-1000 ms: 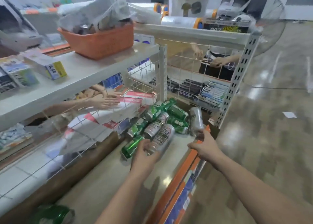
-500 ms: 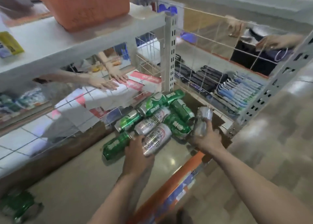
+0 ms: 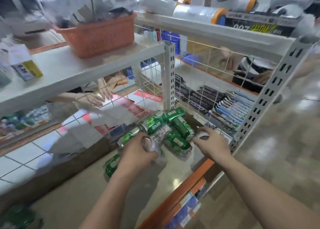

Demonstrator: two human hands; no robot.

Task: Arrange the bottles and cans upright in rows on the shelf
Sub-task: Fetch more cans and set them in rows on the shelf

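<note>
Our left hand point(image 3: 138, 150) grips a silver can point(image 3: 154, 148) at the front of the can pile point(image 3: 174, 124) lying on the low shelf point(image 3: 155, 185). Our right hand point(image 3: 213, 143) grips a second silver can point(image 3: 202, 135) beside it.

The left hand point(image 3: 136, 152) hides most of a silver can point(image 3: 154, 146). The right hand point(image 3: 213, 145) covers nearly all of a second can point(image 3: 203, 136). A green can point(image 3: 15, 218) in the corner is blurry and cut off.
</note>
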